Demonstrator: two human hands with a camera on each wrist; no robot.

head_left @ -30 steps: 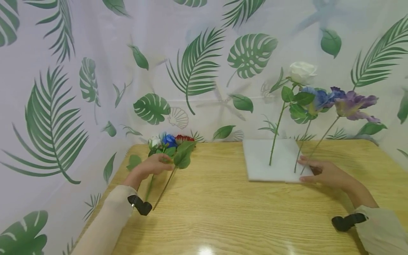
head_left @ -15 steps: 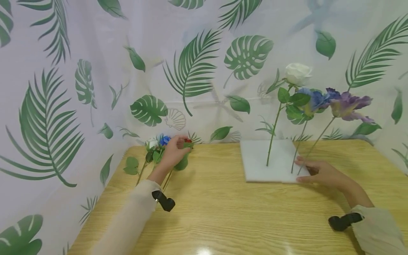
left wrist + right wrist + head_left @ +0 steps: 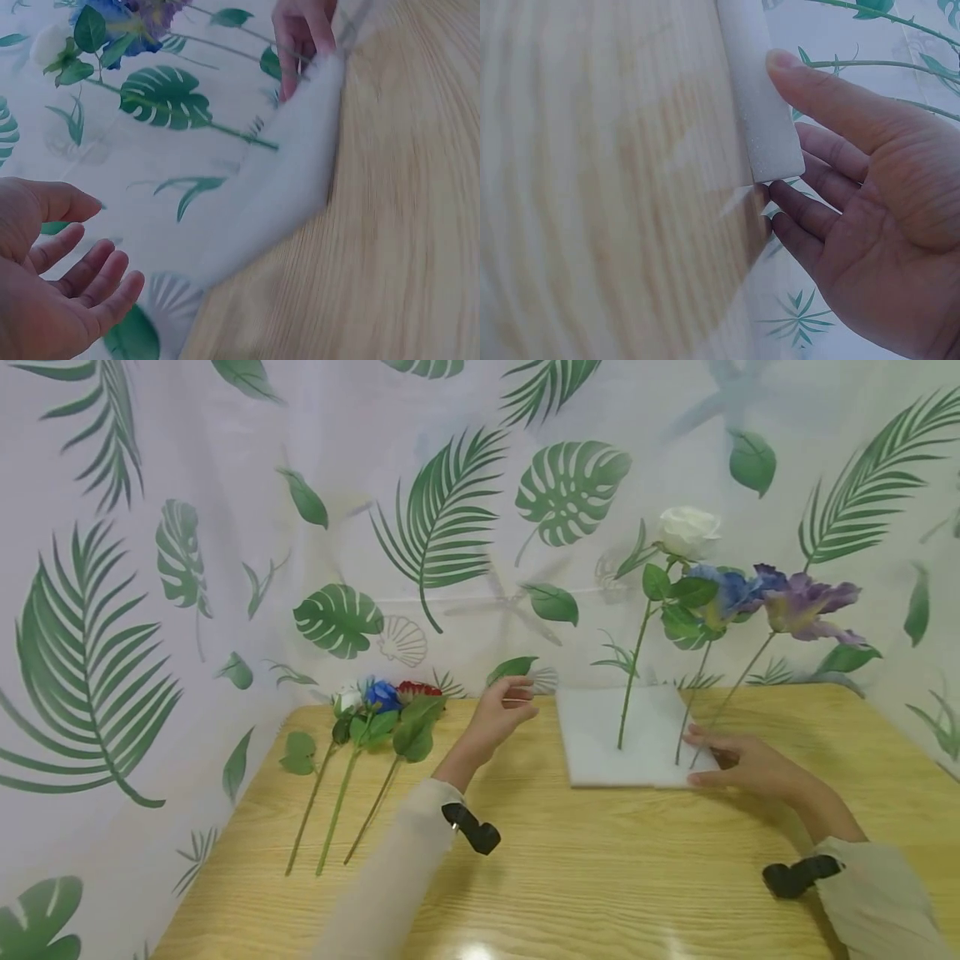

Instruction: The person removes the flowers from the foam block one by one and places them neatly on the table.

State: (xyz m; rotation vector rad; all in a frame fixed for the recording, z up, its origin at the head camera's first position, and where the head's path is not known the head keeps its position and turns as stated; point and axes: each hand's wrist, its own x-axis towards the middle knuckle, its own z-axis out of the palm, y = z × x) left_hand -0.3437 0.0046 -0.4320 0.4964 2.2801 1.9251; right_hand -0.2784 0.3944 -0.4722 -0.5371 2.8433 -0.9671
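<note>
My left hand [image 3: 498, 718] hovers over the table, left of a white foam board [image 3: 592, 752]. In the left wrist view its fingers [image 3: 97, 281] are loosely bent with nothing between them. My right hand [image 3: 757, 768] holds the board's right front corner. The right wrist view has the thumb [image 3: 787, 64] on the foam's face and the other fingers around its side. Three artificial flowers stand in the foam: an upright white rose [image 3: 688, 532], a blue flower [image 3: 723, 593] and a purple one [image 3: 813, 606], the last two leaning right.
On the table's left side lie a white rose [image 3: 347, 700], a blue rose [image 3: 383, 696] and a red flower [image 3: 422, 690], stems toward the front. A leaf-printed curtain [image 3: 465, 643] hangs behind the wooden table [image 3: 600, 877].
My left hand has moved right, from over the lying flowers toward the foam board, carrying nothing. The right hand stays at the board's corner. The head view has shifted slightly.
</note>
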